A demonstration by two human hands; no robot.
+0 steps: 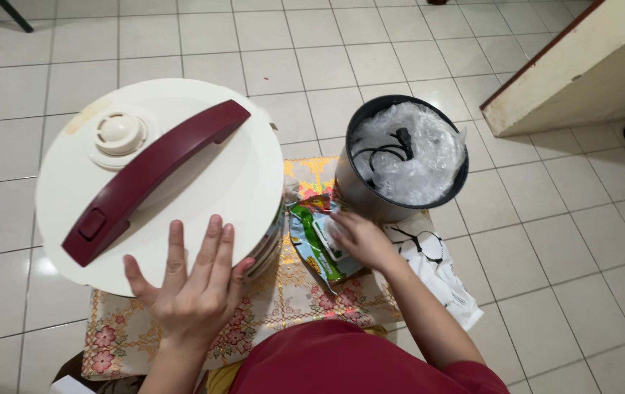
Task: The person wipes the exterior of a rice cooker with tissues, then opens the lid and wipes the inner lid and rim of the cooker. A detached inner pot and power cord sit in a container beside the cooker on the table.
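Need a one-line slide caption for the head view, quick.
Left hand rests on a white cooker lid; right hand touches a green packet beside a plastic-filled pot.

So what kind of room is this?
Probably a home, maybe a kitchen area. The floor is pale tile, a flowered cloth lies on it, and the left hand rests on a cream cooker lid beside a dark inner pot.

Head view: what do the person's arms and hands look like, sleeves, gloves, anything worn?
Both hands are bare: no gloves, and no rings, watch or bracelets that I can see on the left hand or the right hand. Both forearms are uncovered. A dark red short sleeve shows at the right upper arm, matching the dark red garment at the bottom edge. The left sleeve is out of view.
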